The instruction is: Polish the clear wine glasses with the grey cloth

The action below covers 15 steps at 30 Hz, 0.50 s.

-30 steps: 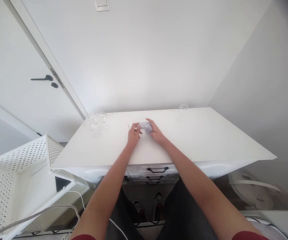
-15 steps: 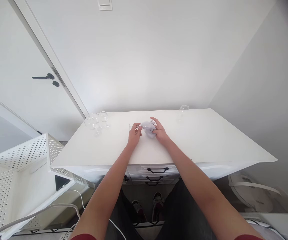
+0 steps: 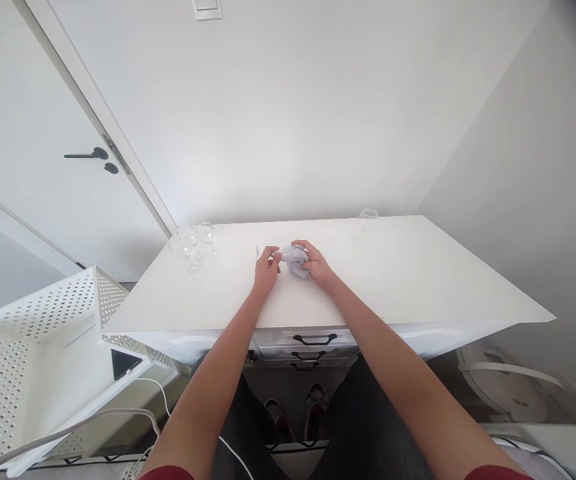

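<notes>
Over the middle of the white cabinet top, a wine glass (image 3: 285, 255) lies sideways between my hands. My left hand (image 3: 267, 264) pinches its stem, with the foot showing just beyond the fingers on the left. My right hand (image 3: 314, 261) is closed on a pale grey cloth (image 3: 298, 267) bunched over the bowl, which is mostly hidden. To the left, several clear stemmed glasses (image 3: 182, 248) stand upright in a group. One more stemmed glass (image 3: 368, 220) stands alone near the back edge, to the right of my hands.
The white cabinet top (image 3: 418, 280) meets the wall behind it. Black-handled drawers (image 3: 315, 340) are below its front edge. A white perforated rack (image 3: 63, 300) stands at the left with a cable (image 3: 93, 415) across it. A door (image 3: 68, 120) is at the far left.
My right hand has shifted slightly left and its fingers have curled further over the cloth and bowl. My left hand stays at the stem, almost in the same place.
</notes>
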### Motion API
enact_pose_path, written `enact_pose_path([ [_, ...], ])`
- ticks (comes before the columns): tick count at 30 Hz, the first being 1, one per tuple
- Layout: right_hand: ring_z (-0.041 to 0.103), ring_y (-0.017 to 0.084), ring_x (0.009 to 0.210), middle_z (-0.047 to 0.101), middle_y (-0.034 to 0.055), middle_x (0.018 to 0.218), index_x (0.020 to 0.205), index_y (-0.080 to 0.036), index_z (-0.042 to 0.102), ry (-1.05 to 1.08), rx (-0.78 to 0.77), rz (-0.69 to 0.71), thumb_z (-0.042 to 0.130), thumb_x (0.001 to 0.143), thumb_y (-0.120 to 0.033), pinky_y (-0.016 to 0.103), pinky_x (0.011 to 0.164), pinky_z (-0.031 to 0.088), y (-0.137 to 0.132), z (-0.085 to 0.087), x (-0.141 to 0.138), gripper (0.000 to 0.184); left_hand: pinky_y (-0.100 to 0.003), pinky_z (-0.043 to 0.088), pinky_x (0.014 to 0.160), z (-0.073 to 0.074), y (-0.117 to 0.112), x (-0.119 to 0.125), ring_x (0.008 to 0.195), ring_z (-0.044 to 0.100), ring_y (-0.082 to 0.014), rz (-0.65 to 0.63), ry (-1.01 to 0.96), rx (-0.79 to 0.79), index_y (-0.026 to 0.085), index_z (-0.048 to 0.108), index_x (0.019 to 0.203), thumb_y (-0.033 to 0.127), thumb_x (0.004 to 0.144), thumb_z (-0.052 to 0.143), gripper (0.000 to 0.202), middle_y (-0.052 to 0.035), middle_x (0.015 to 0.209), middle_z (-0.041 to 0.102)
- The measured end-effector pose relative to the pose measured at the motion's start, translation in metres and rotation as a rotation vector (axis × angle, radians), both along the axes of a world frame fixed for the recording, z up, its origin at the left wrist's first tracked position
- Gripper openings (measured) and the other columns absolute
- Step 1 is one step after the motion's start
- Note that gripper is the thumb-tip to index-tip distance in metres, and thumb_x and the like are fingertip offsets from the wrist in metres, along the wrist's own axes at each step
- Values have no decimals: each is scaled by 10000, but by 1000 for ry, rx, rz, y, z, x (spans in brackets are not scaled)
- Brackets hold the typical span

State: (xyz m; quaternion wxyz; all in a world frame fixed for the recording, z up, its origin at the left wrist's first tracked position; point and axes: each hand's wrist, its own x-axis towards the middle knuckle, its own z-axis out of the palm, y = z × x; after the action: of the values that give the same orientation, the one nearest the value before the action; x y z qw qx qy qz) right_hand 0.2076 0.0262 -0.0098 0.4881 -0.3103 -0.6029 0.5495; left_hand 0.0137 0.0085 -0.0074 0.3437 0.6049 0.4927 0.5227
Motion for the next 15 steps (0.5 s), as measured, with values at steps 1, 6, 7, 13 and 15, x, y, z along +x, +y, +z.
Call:
enact_pose_path([
  [1, 524, 171, 729, 653, 12, 940, 1430, -295, 503, 20, -2, -10, 551, 617, -145, 279, 629, 386, 0, 0, 0, 828, -266, 490, 601, 0, 0, 0, 590, 584, -95, -4, -9, 2, 262, 608, 1150, 494, 1025, 506, 283, -25, 1020, 675],
  [6, 524, 164, 753, 658, 32, 1049, 1536, -320, 401, -45, 50, -55, 554, 657, -141, 281, 642, 398, -2, 0, -2, 910, -272, 491, 622, -4, 2, 0, 596, 587, -87, -60, 27, 16, 287, 583, 1260, 456, 1033, 493, 297, -32, 1076, 657],
  [7, 531, 168, 772, 654, 41, 1078, 1531, -315, 413, -77, 65, -57, 557, 664, -138, 284, 652, 406, -3, 0, -3, 897, -271, 491, 626, -5, 2, 0, 598, 588, -88, -66, 33, 22, 284, 581, 1255, 445, 1037, 483, 289, -30, 1064, 654],
  [13, 559, 188, 829, 653, 60, 1094, 1480, -277, 489, -100, 86, -4, 554, 627, -121, 307, 694, 424, -3, 2, -4, 869, -273, 493, 638, -6, 3, 0, 594, 578, -87, -61, 34, 41, 255, 583, 1172, 425, 1048, 448, 250, -27, 1013, 646],
  [15, 549, 183, 768, 662, 38, 993, 1478, -279, 485, -44, 32, 17, 555, 619, -134, 302, 661, 407, -1, 2, -2, 874, -271, 495, 638, -6, 3, 0, 577, 563, -83, -40, 17, 30, 252, 586, 1147, 432, 1048, 446, 249, -16, 970, 640],
])
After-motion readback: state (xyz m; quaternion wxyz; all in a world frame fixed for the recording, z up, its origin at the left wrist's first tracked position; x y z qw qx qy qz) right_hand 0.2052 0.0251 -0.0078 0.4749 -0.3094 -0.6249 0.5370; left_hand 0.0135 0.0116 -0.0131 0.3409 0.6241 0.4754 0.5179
